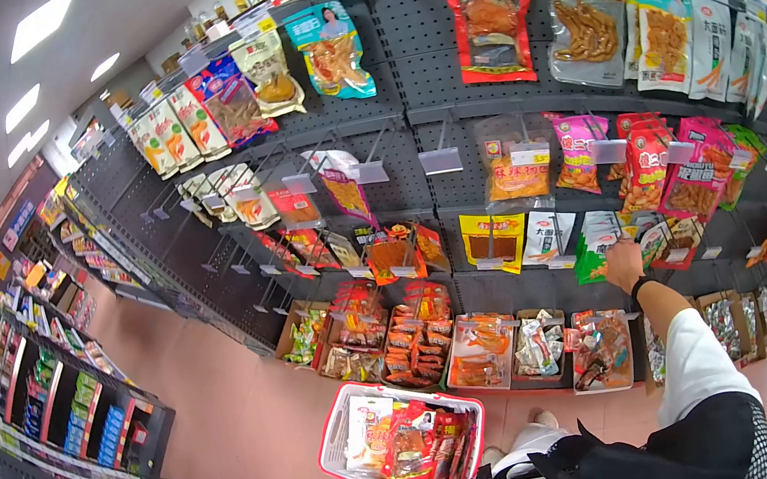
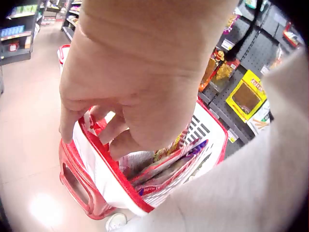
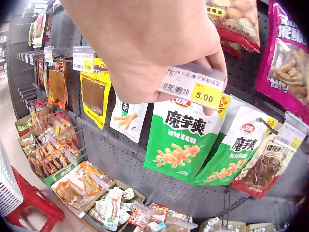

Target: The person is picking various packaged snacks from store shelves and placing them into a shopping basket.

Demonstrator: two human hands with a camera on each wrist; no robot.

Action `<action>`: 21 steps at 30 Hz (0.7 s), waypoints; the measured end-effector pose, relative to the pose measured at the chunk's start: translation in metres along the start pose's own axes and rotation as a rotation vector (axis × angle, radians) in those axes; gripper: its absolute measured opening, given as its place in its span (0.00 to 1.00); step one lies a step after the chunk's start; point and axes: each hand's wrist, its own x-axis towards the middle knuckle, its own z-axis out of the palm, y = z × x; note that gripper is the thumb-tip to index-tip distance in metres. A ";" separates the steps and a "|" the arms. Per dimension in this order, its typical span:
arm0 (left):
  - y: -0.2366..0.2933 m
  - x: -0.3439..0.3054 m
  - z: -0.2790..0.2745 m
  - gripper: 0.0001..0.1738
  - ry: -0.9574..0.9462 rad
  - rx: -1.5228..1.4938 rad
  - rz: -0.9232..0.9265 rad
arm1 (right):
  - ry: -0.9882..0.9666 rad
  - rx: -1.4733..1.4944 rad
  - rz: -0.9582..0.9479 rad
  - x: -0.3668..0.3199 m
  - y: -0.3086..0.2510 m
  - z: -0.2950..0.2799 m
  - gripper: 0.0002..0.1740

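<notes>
My right hand (image 1: 624, 264) is raised to the lower row of hanging packets. Its fingers curl in behind a price tag (image 3: 190, 89) marked 5.00 and pinch the top of a green-and-white snack bag (image 3: 175, 140), partly hidden by the tag. A matching green-and-white bag (image 3: 236, 147) hangs just beside it. Low at my left side, my left hand (image 2: 130, 92) grips the red-edged rim of a white shopping basket (image 2: 108, 169), fingers bent over to the inside. Several snack packets (image 1: 408, 443) lie in the basket.
A dark pegboard shelf (image 1: 408, 22) spans the front, hung with packets on hooks. Below, open boxes of small snacks (image 1: 479, 353) line the bottom shelf. A red stool-like base (image 2: 79, 186) shows beneath the basket. An aisle floor (image 1: 216, 389) runs off to the left, past another shelf (image 1: 74, 393).
</notes>
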 end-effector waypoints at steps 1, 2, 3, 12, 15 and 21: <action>-0.007 0.014 0.022 0.28 0.067 0.020 0.002 | 0.043 -0.015 -0.002 0.000 0.001 0.003 0.11; -0.003 0.017 0.019 0.28 0.014 0.003 0.006 | 0.103 -0.032 -0.017 0.011 0.001 0.009 0.09; -0.004 0.026 0.011 0.29 -0.039 -0.016 0.012 | 0.097 0.008 -0.027 0.019 0.001 0.015 0.09; -0.018 -0.047 -0.026 0.17 0.198 -0.337 -0.023 | 0.088 0.033 -0.040 -0.029 0.002 0.016 0.12; 0.003 -0.068 -0.059 0.22 0.371 -0.458 -0.288 | 0.054 0.004 0.007 -0.030 0.006 0.009 0.10; -0.019 -0.051 -0.022 0.43 0.145 -0.473 -0.146 | 0.102 0.037 -0.017 -0.029 0.008 0.019 0.08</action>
